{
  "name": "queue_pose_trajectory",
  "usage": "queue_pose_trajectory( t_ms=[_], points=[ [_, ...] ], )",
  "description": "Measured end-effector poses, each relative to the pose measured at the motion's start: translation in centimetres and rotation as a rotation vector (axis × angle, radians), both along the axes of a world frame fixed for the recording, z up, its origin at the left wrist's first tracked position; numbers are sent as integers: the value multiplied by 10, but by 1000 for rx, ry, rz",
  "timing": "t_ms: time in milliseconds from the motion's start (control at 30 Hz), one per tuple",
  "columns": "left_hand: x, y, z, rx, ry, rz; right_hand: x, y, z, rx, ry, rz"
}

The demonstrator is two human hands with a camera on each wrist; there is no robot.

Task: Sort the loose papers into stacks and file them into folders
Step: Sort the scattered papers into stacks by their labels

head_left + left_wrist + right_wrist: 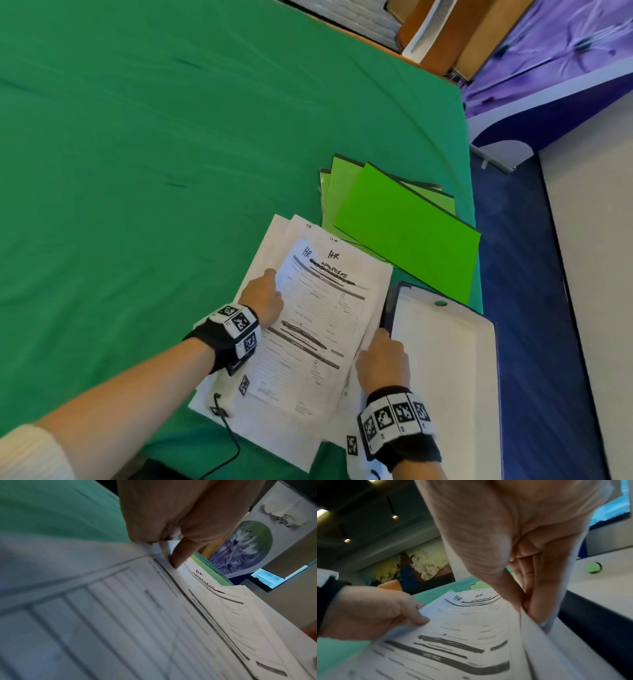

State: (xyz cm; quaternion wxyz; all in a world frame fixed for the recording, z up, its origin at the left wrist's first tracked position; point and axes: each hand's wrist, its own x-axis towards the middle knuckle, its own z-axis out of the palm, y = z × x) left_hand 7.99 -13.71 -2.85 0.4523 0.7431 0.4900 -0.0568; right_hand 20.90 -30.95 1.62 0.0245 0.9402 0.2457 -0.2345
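Note:
A loose pile of white printed forms (318, 318) lies on the green cloth, the top sheets marked "HR" (471, 623). My left hand (265, 296) pinches the left edge of the top sheets (171, 555), thumb on top and fingers curled under. At the pile's right edge my right hand (382, 359) pinches the sheets between thumb and fingers (527, 601). Several bright green folders (404, 229) lie fanned behind the pile. A white folder with a dark edge and a green button (442, 359) lies to the right, under my right hand.
The green cloth (154, 154) covers the table out to the left and far side. The table's right edge drops to blue floor (527, 308). A white counter (596, 274) stands further right. A cable (229, 442) trails from my left wrist.

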Motion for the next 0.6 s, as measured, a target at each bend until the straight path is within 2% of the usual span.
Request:
queue_pose_trajectory(
  t_ms=[100, 267, 367, 467, 600],
  points=[
    [9, -8, -2, -3, -37, 62, 4, -5, -2, 82, -30, -86],
    [13, -6, 0, 33, -89, 141, 8, -11, 0, 115, -93, -120],
    [14, -6, 0, 85, -17, 57, 7, -9, 3, 152, -104, -99],
    [15, -13, 0, 148, 36, 2, 0, -1, 2, 278, 2, 6],
    [18, -21, 3, 142, 11, 174, -23, 12, -7, 217, 250, 162]
  ],
)
